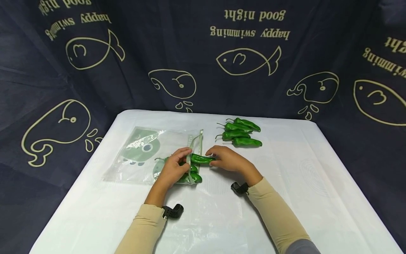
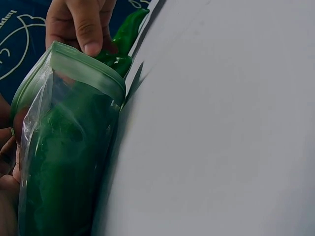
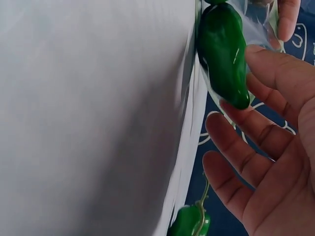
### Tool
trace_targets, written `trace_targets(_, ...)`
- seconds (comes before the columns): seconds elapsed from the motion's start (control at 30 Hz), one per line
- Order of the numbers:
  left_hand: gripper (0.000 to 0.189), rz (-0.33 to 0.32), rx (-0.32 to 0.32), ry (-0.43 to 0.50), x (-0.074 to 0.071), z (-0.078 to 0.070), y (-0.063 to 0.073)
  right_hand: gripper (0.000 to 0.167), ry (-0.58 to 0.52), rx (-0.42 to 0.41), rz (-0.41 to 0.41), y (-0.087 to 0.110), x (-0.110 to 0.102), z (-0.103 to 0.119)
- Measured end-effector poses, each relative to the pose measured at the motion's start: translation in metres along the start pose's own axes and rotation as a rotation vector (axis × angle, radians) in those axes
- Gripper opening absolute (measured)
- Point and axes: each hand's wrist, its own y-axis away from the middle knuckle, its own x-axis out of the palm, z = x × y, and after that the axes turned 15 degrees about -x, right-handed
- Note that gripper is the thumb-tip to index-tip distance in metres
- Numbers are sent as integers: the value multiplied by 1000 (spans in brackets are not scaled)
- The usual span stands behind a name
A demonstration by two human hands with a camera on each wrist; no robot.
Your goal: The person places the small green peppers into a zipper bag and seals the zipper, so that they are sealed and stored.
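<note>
A clear zip bag [image 1: 172,135] with a pale green print lies on the table, its mouth toward the right. My left hand [image 1: 174,167] grips the bag at its mouth, thumb in front and fingers behind. Inside, several green peppers lie together, and the tip of one pepper [image 1: 197,177] pokes out at the near side. My right hand [image 1: 229,159] pinches the outer end of another green pepper [image 1: 201,159], which is partly in the mouth. In the left wrist view the bag's green zip strip [image 2: 88,71] stands around the peppers, below the right hand's thumb.
Several more green peppers [image 1: 242,132] lie in a loose group at the back, right of the bag, stems mostly pointing left. The white-covered table [image 1: 285,211] reaches back to a dark curtain [image 1: 203,95] printed with fish.
</note>
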Motion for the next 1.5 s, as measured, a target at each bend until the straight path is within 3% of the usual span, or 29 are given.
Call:
trace_targets(0.53, 57, 9, 16, -5, -2, -3, 3, 26, -1, -9, -16, 14, -5, -5)
trace_targets(1.5, 58, 9, 8, 19, -1, 0, 1, 14, -25, -11, -26, -3, 0, -5)
